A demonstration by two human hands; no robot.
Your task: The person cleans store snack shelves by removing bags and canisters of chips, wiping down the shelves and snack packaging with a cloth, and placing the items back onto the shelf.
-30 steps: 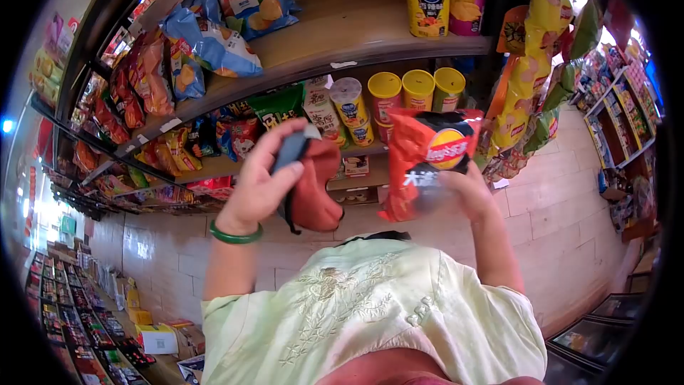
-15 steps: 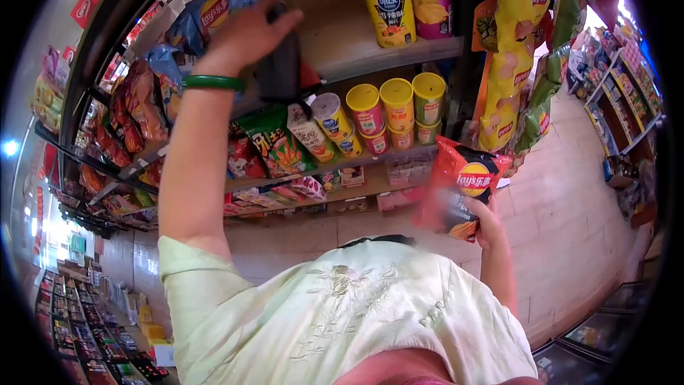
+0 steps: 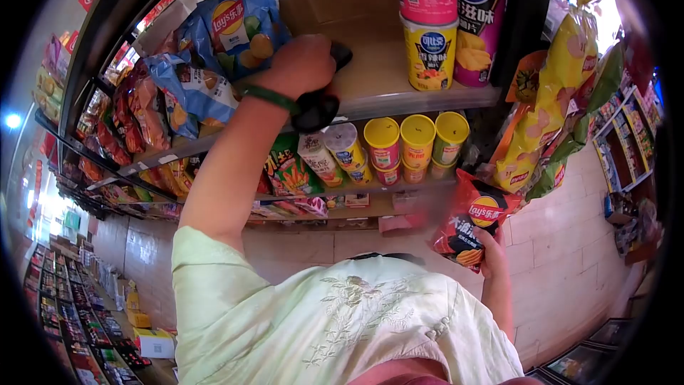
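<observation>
My left hand (image 3: 305,64), with a green bangle at the wrist, is closed over the shelf board. It grips a black object (image 3: 315,112) with rounded dark ends that show below and to the right of the fist; its kind I cannot make out. Just left of this hand stands a blue Lay's chip bag (image 3: 239,25). Low on the right, my right hand (image 3: 493,255) is closed on the lower right edge of a red and black Lay's chip bag (image 3: 476,222), held upright with its front towards me.
Stacked chip canisters (image 3: 430,53) stand on the upper shelf (image 3: 370,64). Yellow-lidded canisters (image 3: 417,132) line the shelf beneath. Yellow chip bags (image 3: 545,114) hang in a strip at the right. More bags (image 3: 146,110) crowd the left. Tiled floor (image 3: 563,242) lies below.
My left hand has moved right and down along the upper shelf with the black object, its fingers now closed round it. The red and black chip bag has shifted slightly right and down in view.
</observation>
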